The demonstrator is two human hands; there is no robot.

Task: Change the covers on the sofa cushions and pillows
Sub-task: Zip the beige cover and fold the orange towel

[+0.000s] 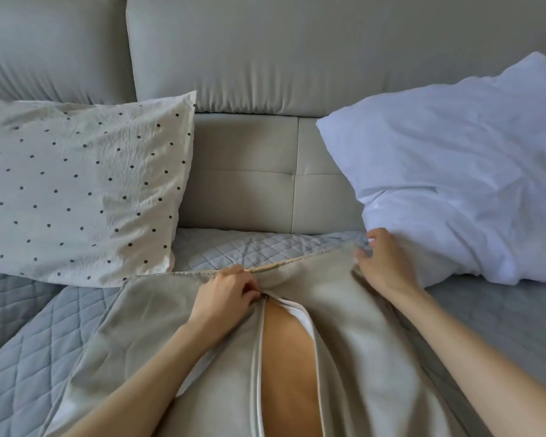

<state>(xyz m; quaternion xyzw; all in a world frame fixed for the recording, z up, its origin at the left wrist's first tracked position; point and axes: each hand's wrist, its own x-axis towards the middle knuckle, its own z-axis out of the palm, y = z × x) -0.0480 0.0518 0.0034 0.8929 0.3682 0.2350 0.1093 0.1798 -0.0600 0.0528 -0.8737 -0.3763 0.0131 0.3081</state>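
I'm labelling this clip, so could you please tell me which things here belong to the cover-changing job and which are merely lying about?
In the job:
- beige cushion cover, zip partly open
- left hand at the zip's end
- right hand gripping the cover's edge
- dotted pillow
- white pillow

Lying about:
- quilted grey throw
- sofa back cushions

A pale beige sofa fills the frame in soft, even daylight.
Two plump back cushions [297,52] stand side by side along the top, their fabric gathered in vertical folds. Below them the tufted, stitched sofa seat [265,175] shows bare in the middle, and a grey-blue quilted throw [38,335] with diamond stitching covers its front.
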